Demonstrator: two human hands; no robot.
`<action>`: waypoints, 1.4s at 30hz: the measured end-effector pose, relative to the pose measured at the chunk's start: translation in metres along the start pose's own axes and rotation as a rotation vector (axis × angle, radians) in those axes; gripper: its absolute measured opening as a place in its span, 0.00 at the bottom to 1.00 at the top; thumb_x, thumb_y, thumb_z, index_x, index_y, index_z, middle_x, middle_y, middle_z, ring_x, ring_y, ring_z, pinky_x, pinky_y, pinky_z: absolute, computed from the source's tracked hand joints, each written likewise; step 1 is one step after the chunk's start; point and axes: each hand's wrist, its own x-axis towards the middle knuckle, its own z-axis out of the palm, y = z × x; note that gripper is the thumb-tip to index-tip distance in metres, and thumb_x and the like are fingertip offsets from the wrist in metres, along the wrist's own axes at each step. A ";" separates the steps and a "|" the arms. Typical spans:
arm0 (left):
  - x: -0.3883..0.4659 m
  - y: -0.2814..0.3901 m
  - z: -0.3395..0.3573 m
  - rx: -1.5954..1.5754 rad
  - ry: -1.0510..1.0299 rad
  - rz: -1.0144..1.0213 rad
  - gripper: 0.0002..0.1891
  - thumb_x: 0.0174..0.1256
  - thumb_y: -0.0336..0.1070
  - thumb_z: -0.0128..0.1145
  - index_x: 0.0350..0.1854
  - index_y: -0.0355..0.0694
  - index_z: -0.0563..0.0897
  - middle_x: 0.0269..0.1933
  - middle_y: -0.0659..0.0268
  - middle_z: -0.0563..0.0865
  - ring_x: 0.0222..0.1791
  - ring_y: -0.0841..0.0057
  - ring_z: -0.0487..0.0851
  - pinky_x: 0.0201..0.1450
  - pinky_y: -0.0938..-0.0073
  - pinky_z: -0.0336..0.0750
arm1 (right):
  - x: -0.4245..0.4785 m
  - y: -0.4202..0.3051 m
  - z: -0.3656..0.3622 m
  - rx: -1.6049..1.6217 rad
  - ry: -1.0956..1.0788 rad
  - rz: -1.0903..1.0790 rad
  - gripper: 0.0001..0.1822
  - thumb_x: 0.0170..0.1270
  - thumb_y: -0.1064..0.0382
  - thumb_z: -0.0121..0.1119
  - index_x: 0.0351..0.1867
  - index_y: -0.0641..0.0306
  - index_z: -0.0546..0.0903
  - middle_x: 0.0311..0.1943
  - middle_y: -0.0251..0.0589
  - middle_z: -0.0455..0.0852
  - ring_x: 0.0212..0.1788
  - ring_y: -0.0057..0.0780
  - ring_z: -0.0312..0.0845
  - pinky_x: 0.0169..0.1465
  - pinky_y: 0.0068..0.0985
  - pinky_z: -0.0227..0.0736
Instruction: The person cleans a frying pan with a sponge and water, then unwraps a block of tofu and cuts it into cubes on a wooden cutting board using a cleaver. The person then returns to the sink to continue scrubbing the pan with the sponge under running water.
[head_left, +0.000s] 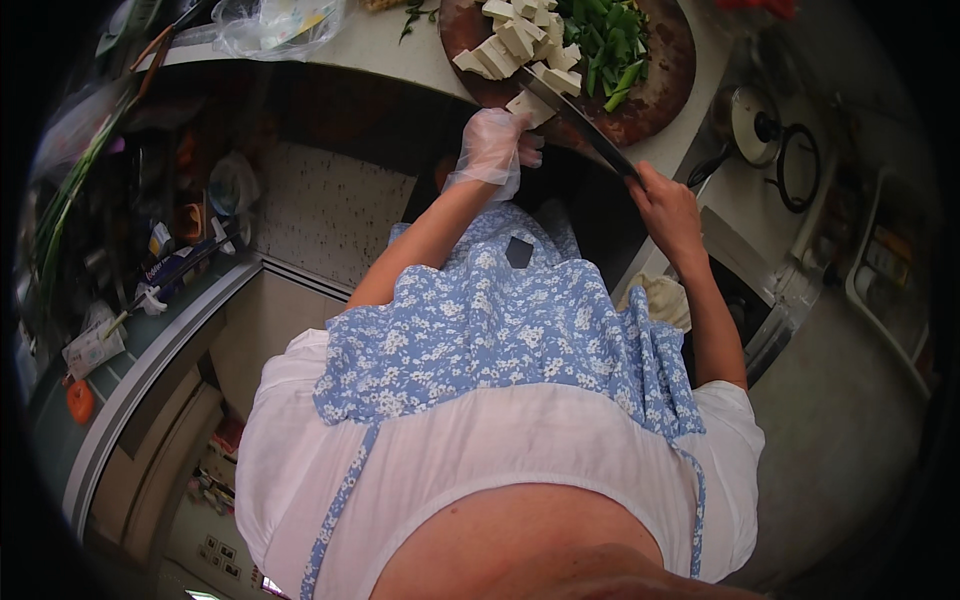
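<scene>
A round wooden cutting board (670, 75) lies on the counter at the top. Cut pieces of white tofu (517, 34) are heaped on its left part, chopped green leaves (600, 37) on its right. My left hand (493, 142), in a clear plastic glove, is at the board's near edge with its fingers against a tofu piece (531, 109). My bare right hand (667, 206) grips the handle of a kitchen knife (577, 118). The blade slants up and left over the board, beside that piece, and its tip is among the tofu.
A clear plastic bag (281, 26) lies on the counter left of the board. To the right are a lidded pan (746, 124) and a black ring-shaped stand (799, 169). Long green stalks (71, 195) and assorted items stand at the far left. A cloth (660, 300) hangs near my right forearm.
</scene>
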 end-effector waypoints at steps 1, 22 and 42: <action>0.000 0.002 0.000 0.007 0.005 -0.004 0.10 0.61 0.32 0.64 0.34 0.31 0.77 0.26 0.51 0.85 0.16 0.65 0.83 0.17 0.67 0.82 | 0.001 0.002 0.003 -0.010 -0.019 0.011 0.10 0.70 0.57 0.57 0.40 0.61 0.74 0.28 0.54 0.84 0.35 0.57 0.81 0.37 0.49 0.72; -0.013 0.004 -0.007 0.084 0.006 0.086 0.08 0.59 0.31 0.64 0.32 0.33 0.80 0.26 0.58 0.86 0.17 0.73 0.83 0.20 0.74 0.80 | 0.002 0.001 0.008 -0.027 -0.051 0.000 0.11 0.69 0.57 0.58 0.38 0.61 0.73 0.27 0.53 0.84 0.35 0.58 0.81 0.36 0.49 0.71; -0.007 0.009 -0.006 0.179 -0.038 0.130 0.04 0.61 0.28 0.58 0.33 0.32 0.79 0.23 0.58 0.85 0.15 0.71 0.82 0.17 0.72 0.77 | 0.010 0.004 0.007 -0.040 -0.111 -0.040 0.12 0.69 0.56 0.57 0.39 0.62 0.73 0.28 0.55 0.83 0.35 0.60 0.80 0.38 0.51 0.71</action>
